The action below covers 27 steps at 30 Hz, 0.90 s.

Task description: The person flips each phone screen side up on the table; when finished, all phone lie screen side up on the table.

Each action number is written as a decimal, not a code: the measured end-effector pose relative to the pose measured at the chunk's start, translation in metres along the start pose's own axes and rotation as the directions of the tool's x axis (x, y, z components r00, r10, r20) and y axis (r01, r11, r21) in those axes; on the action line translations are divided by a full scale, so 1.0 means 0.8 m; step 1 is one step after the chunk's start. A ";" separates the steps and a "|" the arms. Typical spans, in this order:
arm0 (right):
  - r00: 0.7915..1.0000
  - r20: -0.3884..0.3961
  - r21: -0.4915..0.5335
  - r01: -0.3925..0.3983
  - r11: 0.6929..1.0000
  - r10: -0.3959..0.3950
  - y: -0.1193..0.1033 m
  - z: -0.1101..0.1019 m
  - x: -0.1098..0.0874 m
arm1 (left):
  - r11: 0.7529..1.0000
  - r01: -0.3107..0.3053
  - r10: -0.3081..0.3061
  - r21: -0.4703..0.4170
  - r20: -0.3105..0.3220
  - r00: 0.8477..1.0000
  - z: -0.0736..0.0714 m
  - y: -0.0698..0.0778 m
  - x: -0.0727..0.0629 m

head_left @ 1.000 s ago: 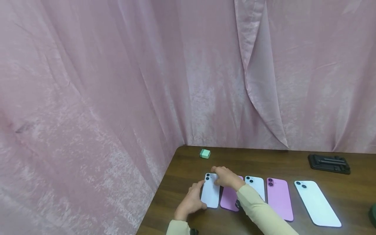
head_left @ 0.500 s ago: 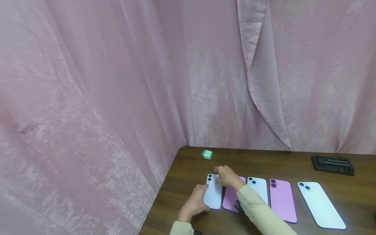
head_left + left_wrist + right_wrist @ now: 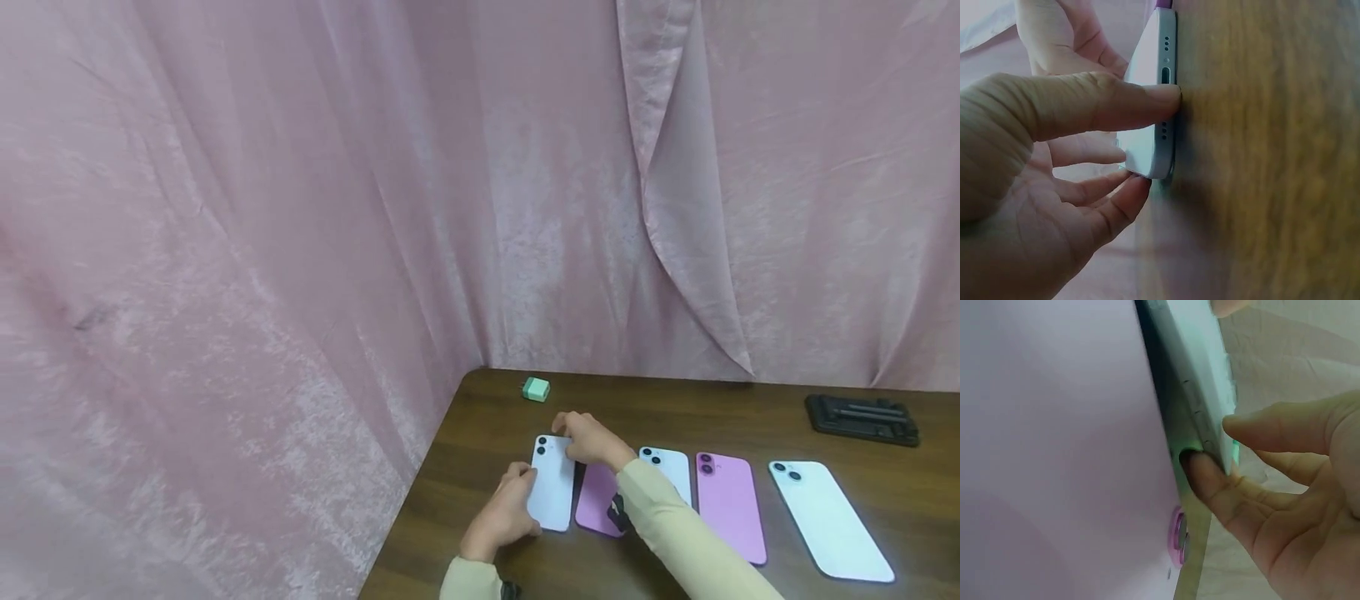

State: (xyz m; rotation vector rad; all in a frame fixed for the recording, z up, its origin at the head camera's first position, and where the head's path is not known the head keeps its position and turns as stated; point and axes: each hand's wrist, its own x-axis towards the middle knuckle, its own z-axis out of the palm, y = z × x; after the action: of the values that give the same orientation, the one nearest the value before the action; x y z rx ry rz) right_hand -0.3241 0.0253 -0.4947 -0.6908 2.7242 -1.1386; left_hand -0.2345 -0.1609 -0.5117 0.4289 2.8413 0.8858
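Note:
A white phone (image 3: 551, 492) lies back up at the left end of a row on the wooden table, its two camera lenses at the far end. My left hand (image 3: 506, 512) holds it at the near left. In the left wrist view the left thumb (image 3: 1110, 103) crosses the bottom edge beside the charging port, and the fingers bend against the side. My right hand (image 3: 592, 439) grips the far right corner. Seen from the right wrist, the thumb (image 3: 1272, 431) is on the back and a fingertip at the side edge. A pink phone (image 3: 596, 500) lies close beside, partly covered by the right arm.
Further right lie another white phone (image 3: 671, 473), a second pink phone (image 3: 731, 508) and a larger white phone (image 3: 832, 521). A mint-green charger plug (image 3: 536, 389) sits at the back left, a black folded stand (image 3: 862, 419) at the back right. Pink curtains (image 3: 555, 208) hang behind.
The head view has turned slightly left, so the whole scene sits a little further right. Both hands stay on the white phone, which keeps its place in the row.

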 end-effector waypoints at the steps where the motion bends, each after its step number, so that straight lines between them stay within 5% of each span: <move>1: 1.000 0.004 0.005 0.005 1.000 -0.005 0.001 -0.001 -0.001 | 1.000 -0.006 0.006 0.006 -0.001 1.000 0.000 0.000 0.000; 8: 0.998 0.002 0.063 0.069 0.996 -0.069 0.007 -0.007 -0.003 | 1.000 0.011 -0.011 0.006 0.018 1.000 -0.002 -0.001 0.003; 27: 0.999 -0.010 0.204 0.051 0.978 -0.050 0.011 -0.029 -0.023 | 1.000 -0.027 0.028 -0.009 0.078 0.997 -0.007 0.012 0.008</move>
State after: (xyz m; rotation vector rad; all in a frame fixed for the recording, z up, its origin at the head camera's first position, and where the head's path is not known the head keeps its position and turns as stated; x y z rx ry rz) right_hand -0.3170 0.0537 -0.4855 -0.7309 2.5573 -1.4080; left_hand -0.2391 -0.1543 -0.5019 0.4917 2.7662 0.8651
